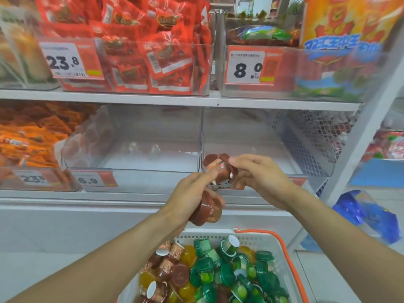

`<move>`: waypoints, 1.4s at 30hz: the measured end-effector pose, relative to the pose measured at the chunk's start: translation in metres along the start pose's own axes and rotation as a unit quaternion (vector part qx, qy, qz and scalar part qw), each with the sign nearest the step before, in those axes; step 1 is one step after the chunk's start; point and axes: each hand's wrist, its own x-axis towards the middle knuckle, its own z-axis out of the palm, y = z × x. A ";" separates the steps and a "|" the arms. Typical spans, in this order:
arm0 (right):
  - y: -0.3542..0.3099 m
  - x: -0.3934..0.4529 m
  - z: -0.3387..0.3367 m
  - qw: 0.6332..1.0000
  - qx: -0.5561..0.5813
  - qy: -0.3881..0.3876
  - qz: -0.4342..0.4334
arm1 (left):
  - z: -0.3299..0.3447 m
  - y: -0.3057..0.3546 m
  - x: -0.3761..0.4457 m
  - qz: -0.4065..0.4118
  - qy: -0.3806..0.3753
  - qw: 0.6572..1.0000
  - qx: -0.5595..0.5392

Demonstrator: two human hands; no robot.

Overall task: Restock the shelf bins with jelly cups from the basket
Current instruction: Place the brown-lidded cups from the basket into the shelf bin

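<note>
My left hand grips brown jelly cups low in its palm, with its fingertips on another cluster. My right hand pinches that upper cluster of brown jelly cups. Both hands hover in front of two clear shelf bins: the left bin and the right bin, whose floors show bare. Below stands the white basket with an orange handle, holding several green jelly cups, plus yellow and brown ones.
Orange snack packets fill the bin at the left. The upper shelf carries red packets and a bin tagged 8.0. A white shelf post and blue bags stand at the right.
</note>
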 end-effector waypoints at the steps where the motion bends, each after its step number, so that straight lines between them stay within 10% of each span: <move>1: 0.001 0.002 -0.002 1.000 0.012 0.022 -0.004 | 0.000 0.001 0.001 -0.017 -0.001 1.000 -0.016; 11: 0.001 0.136 -0.034 0.971 -0.125 0.203 -0.003 | -0.023 -0.012 0.035 -0.130 -0.026 0.989 -0.067; 17: 0.028 0.198 -0.023 0.931 -0.334 0.138 0.059 | -0.026 -0.020 0.032 -0.136 -0.009 0.983 -0.121; 36: 0.037 0.184 -0.017 0.936 -0.343 0.001 0.078 | -0.001 -0.008 0.040 -0.178 -0.013 0.921 -0.345; 42: -0.008 0.122 -0.012 0.954 -0.280 0.062 -0.083 | 0.000 -0.006 0.037 -0.196 -0.034 0.897 -0.394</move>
